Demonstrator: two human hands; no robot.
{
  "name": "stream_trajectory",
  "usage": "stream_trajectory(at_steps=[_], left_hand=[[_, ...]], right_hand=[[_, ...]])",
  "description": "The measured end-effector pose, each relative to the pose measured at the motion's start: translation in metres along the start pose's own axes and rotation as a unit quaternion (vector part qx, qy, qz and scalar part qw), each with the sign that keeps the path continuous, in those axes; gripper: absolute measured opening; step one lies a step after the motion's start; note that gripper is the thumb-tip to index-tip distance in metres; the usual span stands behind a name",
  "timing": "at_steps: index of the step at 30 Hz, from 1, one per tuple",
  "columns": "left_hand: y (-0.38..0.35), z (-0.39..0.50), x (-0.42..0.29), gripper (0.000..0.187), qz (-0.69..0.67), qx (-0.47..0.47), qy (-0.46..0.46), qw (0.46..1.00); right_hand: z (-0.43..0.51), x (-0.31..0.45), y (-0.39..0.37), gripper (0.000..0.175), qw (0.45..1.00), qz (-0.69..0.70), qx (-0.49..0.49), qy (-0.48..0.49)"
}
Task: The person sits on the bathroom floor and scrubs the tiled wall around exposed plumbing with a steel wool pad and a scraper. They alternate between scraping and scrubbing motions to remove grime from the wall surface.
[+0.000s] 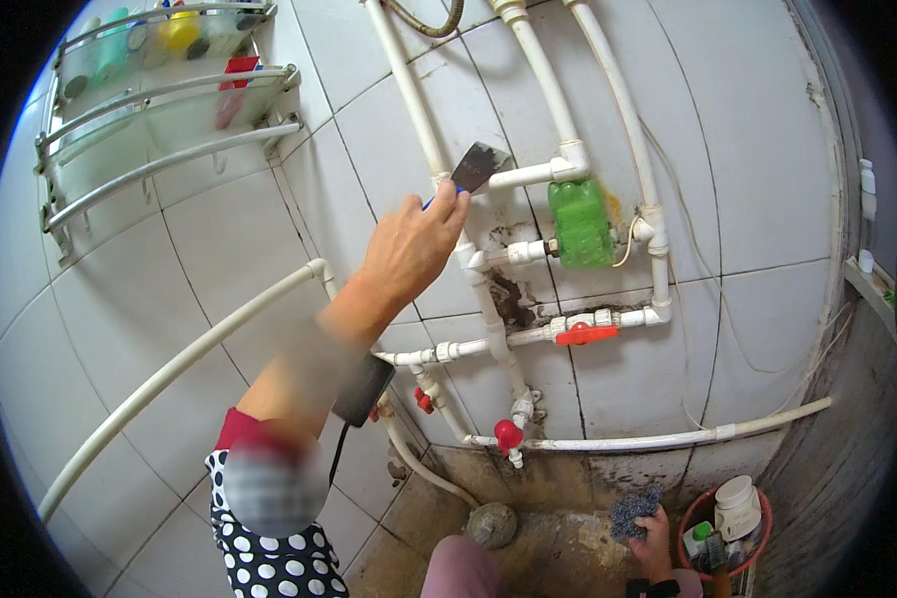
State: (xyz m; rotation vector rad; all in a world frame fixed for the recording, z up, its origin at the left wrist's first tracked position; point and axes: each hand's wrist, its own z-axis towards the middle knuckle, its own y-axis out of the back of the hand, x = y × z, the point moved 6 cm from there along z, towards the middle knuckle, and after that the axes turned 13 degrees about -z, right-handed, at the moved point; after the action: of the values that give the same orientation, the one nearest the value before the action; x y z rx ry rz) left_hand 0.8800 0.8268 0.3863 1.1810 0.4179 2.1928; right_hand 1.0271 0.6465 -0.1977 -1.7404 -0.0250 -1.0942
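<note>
My left hand [417,241], raised to the white pipework, grips the blue handle of a putty knife [480,166]. Its dark, stained blade lies over or in front of a white horizontal pipe [522,176]; contact cannot be made out. Low on the right, my right hand [650,540] holds a grey scouring pad [632,516] above the stained floor. A green plastic piece [581,224], apparently cut from a bottle, covers part of the pipework. Dark grime [514,299] marks the tiles below my left hand.
A red basket [768,516] with bottles and a brush stands at lower right. Valves with red handles [587,333] sit on the lower pipes. At upper left hangs a glass shelf rack [172,168] with toiletries. A pale pipe [187,374] curves across the left wall.
</note>
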Motion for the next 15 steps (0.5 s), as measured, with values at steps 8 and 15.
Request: stream_trajectory(at_steps=[8, 15], left_hand=[[0.01, 0.0, -0.016, 0.03, -0.087, -0.092, 0.098, 0.987], [0.029, 0.015, -0.004, 0.024, -0.075, -0.136, 0.129, 0.979]], right_hand=[[0.002, -0.001, 0.01, 0.038, 1.0, -0.011, -0.022, -0.017], [-0.011, 0.018, -0.019, 0.019, 0.997, 0.057, -0.047, 0.0]])
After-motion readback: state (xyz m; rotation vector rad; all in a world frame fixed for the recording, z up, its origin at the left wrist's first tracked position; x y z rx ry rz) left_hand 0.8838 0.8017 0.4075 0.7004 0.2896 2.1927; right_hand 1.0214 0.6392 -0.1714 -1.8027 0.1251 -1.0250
